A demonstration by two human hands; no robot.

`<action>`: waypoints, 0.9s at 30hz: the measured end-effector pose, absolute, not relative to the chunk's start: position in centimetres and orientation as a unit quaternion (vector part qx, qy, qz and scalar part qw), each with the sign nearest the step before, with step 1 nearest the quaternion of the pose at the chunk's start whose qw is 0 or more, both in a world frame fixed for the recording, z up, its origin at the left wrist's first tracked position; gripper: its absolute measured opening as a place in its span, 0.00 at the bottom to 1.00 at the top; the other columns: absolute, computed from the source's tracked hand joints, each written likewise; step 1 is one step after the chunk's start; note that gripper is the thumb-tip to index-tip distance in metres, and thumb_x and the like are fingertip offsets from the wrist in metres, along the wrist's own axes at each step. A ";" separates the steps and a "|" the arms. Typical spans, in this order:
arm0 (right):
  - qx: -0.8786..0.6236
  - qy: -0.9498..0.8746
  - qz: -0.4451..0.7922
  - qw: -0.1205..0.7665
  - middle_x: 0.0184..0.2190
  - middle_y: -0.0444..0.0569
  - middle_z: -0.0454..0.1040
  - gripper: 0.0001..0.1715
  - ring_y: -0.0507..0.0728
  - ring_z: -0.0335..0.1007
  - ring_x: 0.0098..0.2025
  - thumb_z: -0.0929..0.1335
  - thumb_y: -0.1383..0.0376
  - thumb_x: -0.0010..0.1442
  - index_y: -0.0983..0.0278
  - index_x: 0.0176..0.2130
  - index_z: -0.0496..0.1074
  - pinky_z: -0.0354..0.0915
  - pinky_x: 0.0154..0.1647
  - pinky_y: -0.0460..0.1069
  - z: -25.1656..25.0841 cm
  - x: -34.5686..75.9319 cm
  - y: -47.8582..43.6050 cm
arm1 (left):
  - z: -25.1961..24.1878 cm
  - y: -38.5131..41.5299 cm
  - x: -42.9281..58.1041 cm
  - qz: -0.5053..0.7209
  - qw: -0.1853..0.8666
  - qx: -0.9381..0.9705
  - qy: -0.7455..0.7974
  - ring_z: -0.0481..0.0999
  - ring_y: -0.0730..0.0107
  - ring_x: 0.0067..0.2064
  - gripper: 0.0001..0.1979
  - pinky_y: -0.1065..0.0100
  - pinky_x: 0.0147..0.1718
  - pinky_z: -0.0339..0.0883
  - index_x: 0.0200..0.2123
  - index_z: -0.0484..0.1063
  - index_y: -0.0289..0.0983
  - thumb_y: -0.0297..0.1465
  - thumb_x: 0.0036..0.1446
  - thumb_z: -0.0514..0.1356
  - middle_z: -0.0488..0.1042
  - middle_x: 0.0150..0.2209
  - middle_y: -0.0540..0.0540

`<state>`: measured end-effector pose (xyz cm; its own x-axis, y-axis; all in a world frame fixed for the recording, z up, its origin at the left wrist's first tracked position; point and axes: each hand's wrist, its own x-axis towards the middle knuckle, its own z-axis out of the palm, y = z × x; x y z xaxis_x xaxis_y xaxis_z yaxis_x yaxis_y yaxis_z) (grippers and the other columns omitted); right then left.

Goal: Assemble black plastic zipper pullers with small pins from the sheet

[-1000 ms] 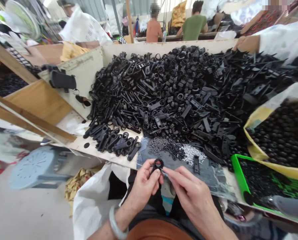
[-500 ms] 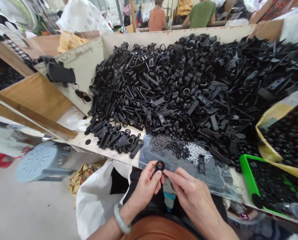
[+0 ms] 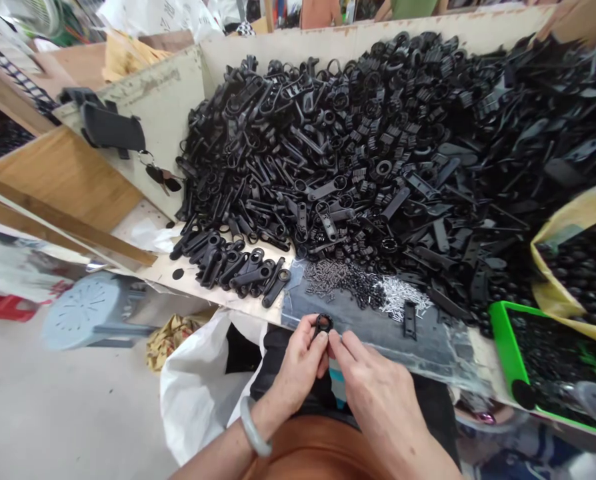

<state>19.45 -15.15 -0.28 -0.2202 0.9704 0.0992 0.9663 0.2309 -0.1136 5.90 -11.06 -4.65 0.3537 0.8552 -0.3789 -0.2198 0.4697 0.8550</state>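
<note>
Pinched in my left hand (image 3: 302,363) is a black plastic part with a ring-shaped end (image 3: 323,323), held just off the table's front edge. The fingertips of my right hand (image 3: 373,373) are pressed together against the right side of that ring; whether they hold a small piece I cannot make out. Beyond my hands lie small heaps of grey pins (image 3: 327,276), tiny black pieces (image 3: 362,291) and silver pins (image 3: 401,298). A flat black rectangular plate (image 3: 409,321) rests on the grey mat (image 3: 348,330).
A large pile of black plastic parts (image 3: 298,153) fills the walled bench. Ring-ended black parts (image 3: 238,267) lie at front left. A green tray (image 3: 503,347) and a yellow-edged bag (image 3: 553,267) of round black pieces stand at right. A white sack (image 3: 188,387) hangs below, near a blue stool (image 3: 85,310).
The view has tilted down, so the bench sits higher in the picture. My hands keep hold of the ring-ended part; my right fingers have moved slightly closer against it.
</note>
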 end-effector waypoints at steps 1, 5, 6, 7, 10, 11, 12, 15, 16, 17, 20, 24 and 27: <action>-0.622 -0.780 0.012 0.067 0.38 0.48 0.81 0.25 0.52 0.77 0.29 0.65 0.82 0.56 0.63 0.48 0.77 0.59 0.21 0.45 -0.3 19.3 -15.2 | -4.6 -11.1 5.9 0.364 0.738 0.362 0.438 0.58 0.82 0.20 0.18 0.75 0.19 0.48 0.48 0.66 0.38 0.43 0.64 0.63 0.68 0.28 0.56; -0.632 -0.773 0.023 0.050 0.38 0.47 0.80 0.28 0.51 0.77 0.30 0.66 0.81 0.58 0.62 0.54 0.74 0.60 0.22 0.44 -0.2 19.7 -15.1 | -3.9 -11.0 5.8 0.369 0.759 0.329 0.423 0.60 0.81 0.21 0.17 0.74 0.22 0.52 0.48 0.68 0.37 0.40 0.61 0.65 0.69 0.27 0.56; -0.635 -0.771 0.028 0.047 0.38 0.46 0.80 0.29 0.51 0.77 0.30 0.66 0.81 0.58 0.62 0.55 0.74 0.61 0.22 0.44 -0.1 19.8 -15.0 | -3.7 -11.0 5.8 0.371 0.764 0.318 0.420 0.61 0.81 0.22 0.17 0.73 0.24 0.53 0.47 0.69 0.37 0.39 0.60 0.65 0.69 0.26 0.55; -0.637 -0.769 0.034 0.044 0.38 0.46 0.79 0.29 0.51 0.77 0.30 0.65 0.81 0.59 0.61 0.55 0.74 0.61 0.22 0.44 0.0 20.0 -14.8 | -3.4 -10.9 5.8 0.374 0.768 0.308 0.419 0.61 0.80 0.22 0.17 0.73 0.25 0.54 0.47 0.69 0.36 0.39 0.59 0.66 0.69 0.26 0.55; -0.639 -0.768 0.040 0.037 0.37 0.46 0.79 0.28 0.51 0.78 0.31 0.65 0.80 0.61 0.59 0.56 0.74 0.62 0.23 0.44 0.3 20.1 -14.6 | -2.8 -10.7 6.0 0.375 0.780 0.274 0.419 0.62 0.80 0.22 0.18 0.72 0.25 0.53 0.44 0.70 0.36 0.39 0.55 0.68 0.68 0.25 0.56; -0.636 -0.770 0.034 0.036 0.37 0.46 0.80 0.28 0.51 0.78 0.32 0.65 0.80 0.61 0.59 0.56 0.74 0.62 0.23 0.44 0.3 20.0 -14.6 | -2.6 -10.7 6.1 0.376 0.785 0.260 0.418 0.61 0.79 0.22 0.18 0.72 0.25 0.53 0.42 0.70 0.36 0.38 0.54 0.69 0.67 0.25 0.56; -0.633 -0.773 0.025 0.034 0.37 0.46 0.80 0.29 0.52 0.78 0.32 0.65 0.80 0.60 0.60 0.55 0.74 0.63 0.24 0.44 0.3 19.8 -14.7 | -2.5 -10.7 6.2 0.379 0.788 0.247 0.418 0.61 0.80 0.23 0.19 0.72 0.25 0.52 0.42 0.69 0.37 0.38 0.52 0.70 0.66 0.24 0.57; -0.631 -0.774 0.013 0.041 0.38 0.48 0.81 0.30 0.53 0.79 0.34 0.65 0.82 0.57 0.61 0.54 0.76 0.65 0.25 0.43 0.3 19.5 -15.2 | -2.3 -10.9 6.6 0.391 0.781 0.223 0.433 0.60 0.79 0.23 0.23 0.73 0.25 0.52 0.43 0.69 0.37 0.39 0.48 0.72 0.64 0.23 0.58; -0.634 -0.771 0.027 0.051 0.38 0.48 0.81 0.29 0.53 0.79 0.34 0.65 0.81 0.58 0.61 0.54 0.76 0.65 0.25 0.43 0.4 19.6 -15.4 | -2.3 -11.0 6.7 0.392 0.777 0.223 0.439 0.60 0.79 0.23 0.24 0.73 0.25 0.52 0.44 0.69 0.37 0.39 0.48 0.72 0.65 0.23 0.58; -0.636 -0.767 0.052 0.066 0.38 0.48 0.80 0.29 0.53 0.79 0.33 0.65 0.80 0.60 0.61 0.55 0.77 0.65 0.25 0.44 0.4 19.9 -15.6 | -2.3 -11.0 6.7 0.393 0.773 0.224 0.445 0.61 0.79 0.23 0.25 0.73 0.25 0.53 0.45 0.69 0.37 0.39 0.48 0.72 0.66 0.24 0.58; -0.635 -0.737 0.176 0.149 0.35 0.47 0.79 0.24 0.53 0.79 0.31 0.61 0.72 0.69 0.57 0.55 0.78 0.68 0.28 0.45 0.5 21.5 -16.0 | -2.2 -11.0 6.6 0.385 0.772 0.234 0.449 0.62 0.80 0.23 0.23 0.73 0.25 0.53 0.45 0.68 0.37 0.41 0.51 0.70 0.71 0.27 0.55; -0.682 -0.618 0.262 0.291 0.28 0.45 0.78 0.21 0.55 0.74 0.26 0.64 0.56 0.70 0.58 0.56 0.79 0.70 0.28 0.48 0.3 25.5 -16.0 | -1.9 -10.1 6.4 0.355 0.762 0.278 0.465 0.57 0.82 0.20 0.26 0.75 0.20 0.44 0.42 0.68 0.37 0.50 0.53 0.70 0.69 0.23 0.56; -0.745 -0.495 0.205 0.398 0.29 0.48 0.80 0.24 0.56 0.74 0.28 0.66 0.51 0.67 0.63 0.49 0.82 0.70 0.29 0.48 0.1 29.0 -15.3 | -1.8 -9.3 6.7 0.360 0.745 0.301 0.474 0.51 0.83 0.19 0.30 0.76 0.18 0.41 0.43 0.69 0.36 0.53 0.49 0.71 0.64 0.21 0.58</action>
